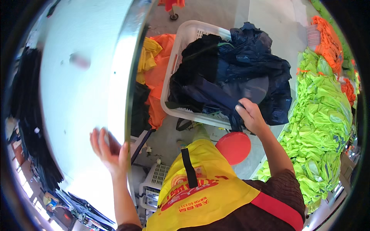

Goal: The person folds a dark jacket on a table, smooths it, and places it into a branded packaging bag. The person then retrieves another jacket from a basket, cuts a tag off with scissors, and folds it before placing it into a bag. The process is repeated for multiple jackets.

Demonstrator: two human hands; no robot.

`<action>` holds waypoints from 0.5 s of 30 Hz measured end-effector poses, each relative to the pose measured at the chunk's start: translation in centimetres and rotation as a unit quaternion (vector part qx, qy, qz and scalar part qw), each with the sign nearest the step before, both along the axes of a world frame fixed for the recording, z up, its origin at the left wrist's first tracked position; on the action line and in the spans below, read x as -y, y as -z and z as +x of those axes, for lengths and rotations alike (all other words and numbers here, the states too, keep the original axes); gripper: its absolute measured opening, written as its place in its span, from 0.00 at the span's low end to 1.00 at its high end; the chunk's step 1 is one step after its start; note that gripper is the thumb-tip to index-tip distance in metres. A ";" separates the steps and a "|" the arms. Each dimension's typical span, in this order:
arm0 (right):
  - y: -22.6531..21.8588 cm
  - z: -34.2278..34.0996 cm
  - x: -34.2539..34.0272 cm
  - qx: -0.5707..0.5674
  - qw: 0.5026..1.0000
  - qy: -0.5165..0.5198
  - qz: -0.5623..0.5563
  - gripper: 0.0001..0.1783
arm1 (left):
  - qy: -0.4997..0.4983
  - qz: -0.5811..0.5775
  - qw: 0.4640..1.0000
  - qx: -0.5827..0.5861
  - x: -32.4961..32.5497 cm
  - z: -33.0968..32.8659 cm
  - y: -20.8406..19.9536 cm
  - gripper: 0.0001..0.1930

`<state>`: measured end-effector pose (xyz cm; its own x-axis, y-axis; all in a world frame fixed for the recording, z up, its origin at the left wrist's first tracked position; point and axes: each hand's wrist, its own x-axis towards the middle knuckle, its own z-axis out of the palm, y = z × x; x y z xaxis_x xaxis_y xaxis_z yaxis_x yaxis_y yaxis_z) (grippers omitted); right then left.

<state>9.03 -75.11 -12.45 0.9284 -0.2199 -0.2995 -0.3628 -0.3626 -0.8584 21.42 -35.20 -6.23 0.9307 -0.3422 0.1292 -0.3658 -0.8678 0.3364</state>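
Observation:
My right hand (pixel 251 116) grips the edge of a dark navy garment (pixel 216 94), fingers closed round the cloth. That garment lies over a heap of dark blue and black clothing (pixel 254 57), which fills a white plastic basket (pixel 168 82) and spills over its right side. On the left, my left hand (pixel 108 151) is over the near part of a white tabletop (pixel 83 104). Its fingers are stretched out and the thumb stands apart, with nothing held. Whether that hand touches the table I cannot tell.
A round red stool seat (pixel 234 148) is just below my right hand. Bright yellow-green garments (pixel 318 123) are piled along the right, with orange cloth (pixel 327 40) behind. Orange fabric (pixel 158 88) and yellow fabric (pixel 149 54) lie between table and basket. Black cloth (pixel 29 115) lines the table's far-left edge.

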 end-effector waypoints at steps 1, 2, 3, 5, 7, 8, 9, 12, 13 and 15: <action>-3.3 -0.4 -1.1 0.006 0.999 -0.010 0.031 0.09 | 0.004 -0.033 0.999 0.026 0.1 -0.3 -0.2 0.28; -5.7 -1.2 -1.8 0.029 0.999 -0.013 0.037 0.07 | 0.026 -0.066 0.996 0.062 0.0 -0.7 -0.2 0.25; -8.2 -2.0 -2.4 0.100 0.994 -0.034 0.018 0.06 | 0.048 -0.106 0.989 0.092 -0.4 -1.3 -0.1 0.20; -13.7 -3.9 -3.6 0.232 0.969 -0.080 -0.019 0.07 | 0.109 -0.167 0.976 0.085 -0.5 -2.9 -0.7 0.13; -17.9 -5.5 -3.1 0.358 0.893 -0.077 -0.264 0.11 | 0.179 -0.194 0.963 0.054 -1.0 -6.4 -0.5 0.13; -19.8 -6.5 -2.2 0.410 0.827 -0.067 -0.379 0.14 | 0.184 -0.201 0.962 0.018 -0.9 -8.6 -0.7 0.14; -21.7 -7.2 -1.6 0.431 0.858 0.019 -0.277 0.15 | 0.160 -0.197 0.965 -0.063 -0.7 -10.9 -1.1 0.17; -28.2 -8.4 0.9 0.448 0.832 0.270 0.183 0.16 | 0.110 -0.172 0.913 -0.352 -1.6 -16.4 2.4 0.27; -30.8 -8.4 3.1 0.493 0.808 0.286 0.150 0.15 | 0.100 -0.153 0.889 -0.421 -2.0 -17.9 3.4 0.29; -36.4 -8.9 5.6 0.570 0.766 0.285 0.085 0.14 | 0.050 -0.190 0.837 -0.510 -2.6 -20.7 7.7 0.29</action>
<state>0.12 -80.74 23.96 0.3759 -0.7351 0.5642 0.5989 -0.2719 -0.7533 0.75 -32.57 -13.90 0.5926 -0.5392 -0.5984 0.2165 -0.6090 0.7631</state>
